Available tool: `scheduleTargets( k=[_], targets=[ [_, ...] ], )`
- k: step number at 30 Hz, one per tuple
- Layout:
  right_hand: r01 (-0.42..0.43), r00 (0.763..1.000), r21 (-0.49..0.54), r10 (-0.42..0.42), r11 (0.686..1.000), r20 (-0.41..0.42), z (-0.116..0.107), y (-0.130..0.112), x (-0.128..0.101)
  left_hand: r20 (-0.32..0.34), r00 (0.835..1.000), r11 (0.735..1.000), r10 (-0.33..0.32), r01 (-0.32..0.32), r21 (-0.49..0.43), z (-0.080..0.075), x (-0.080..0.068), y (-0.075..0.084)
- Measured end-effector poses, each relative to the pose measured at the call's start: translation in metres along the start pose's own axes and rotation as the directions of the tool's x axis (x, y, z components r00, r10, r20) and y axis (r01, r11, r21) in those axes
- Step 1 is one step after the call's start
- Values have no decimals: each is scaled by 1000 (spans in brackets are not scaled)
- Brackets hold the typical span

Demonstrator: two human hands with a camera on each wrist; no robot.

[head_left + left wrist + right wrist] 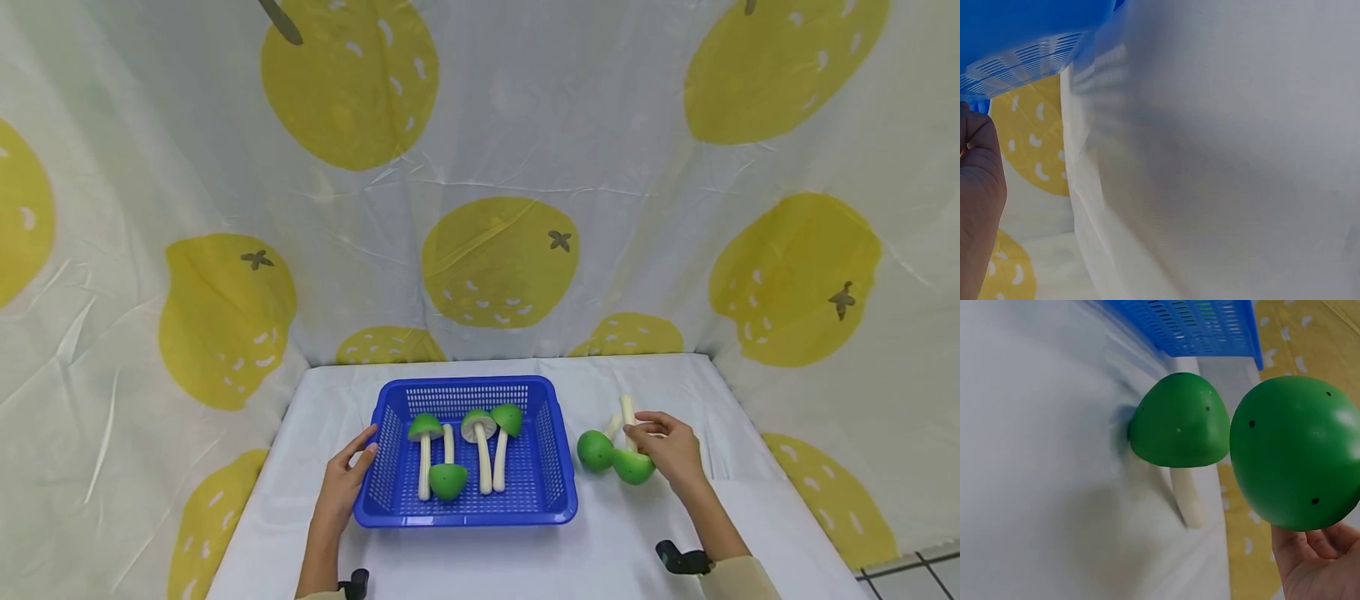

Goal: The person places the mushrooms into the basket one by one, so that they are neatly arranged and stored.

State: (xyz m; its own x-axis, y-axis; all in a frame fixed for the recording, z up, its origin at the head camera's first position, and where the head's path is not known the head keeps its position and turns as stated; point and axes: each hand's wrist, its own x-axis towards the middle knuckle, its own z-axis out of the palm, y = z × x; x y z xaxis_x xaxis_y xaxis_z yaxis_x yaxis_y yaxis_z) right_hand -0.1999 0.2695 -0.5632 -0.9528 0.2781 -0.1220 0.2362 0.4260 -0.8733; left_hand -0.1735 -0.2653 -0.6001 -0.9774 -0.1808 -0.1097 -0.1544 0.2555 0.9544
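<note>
Head view: a person's right hand (670, 451) curls around the white stem of a green-capped toy mushroom (632, 461) on the white tablecloth (615, 542), to the right of a blue plastic basket (465, 510). The stem's long axis runs away from the person, cap end nearest them, stem tip pointing toward the lemon-print backdrop (499, 260). A second green toy mushroom (596, 450) lies just beside it, on the basket side, so the held one is the farther of the two from the basket. The left hand (346, 479) rests with relaxed fingers against the basket's left wall, gripping nothing that shows. Four mushrooms (465, 454) already lie in the basket, stems roughly parallel.

Left wrist view: the left hand (979, 187) appears at the frame's left edge under the basket's blue perforated rim (1022, 56); whether the fingers hook that rim cannot be told here (the fingertips are out of frame).

Right wrist view: the held mushroom's green cap (1296, 453) fills the right side, with the right hand's fingers (1316, 562) just beneath it. The other mushroom (1179, 422) lies on the cloth between that cap and the basket (1210, 328), its pale stem pointing toward the camera's lower edge.
</note>
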Motion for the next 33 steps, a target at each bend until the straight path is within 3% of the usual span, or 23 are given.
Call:
scheduleTargets(
  k=[13, 22, 30, 33],
  targets=[
    [36, 998, 70, -39, 997, 46, 10, -29, -1, 7, 1000, 1000, -8, 8, -27, 0, 3, 2],
    [39, 996, 88, -46, 995, 79, 23, -43, -4, 21, 1000, 999, -3, 4, -32, 1, -15, 33],
    [36, 993, 140, -50, 989, 102, 34, -55, -3, 14, 1000, 1000, -14, 14, -23, 1, 0, 6],
    [34, 993, 141, -49, 989, 107, 38, -60, -4, 15, 1000, 1000, -11, 12, -22, 0, -4, 10]
  ],
)
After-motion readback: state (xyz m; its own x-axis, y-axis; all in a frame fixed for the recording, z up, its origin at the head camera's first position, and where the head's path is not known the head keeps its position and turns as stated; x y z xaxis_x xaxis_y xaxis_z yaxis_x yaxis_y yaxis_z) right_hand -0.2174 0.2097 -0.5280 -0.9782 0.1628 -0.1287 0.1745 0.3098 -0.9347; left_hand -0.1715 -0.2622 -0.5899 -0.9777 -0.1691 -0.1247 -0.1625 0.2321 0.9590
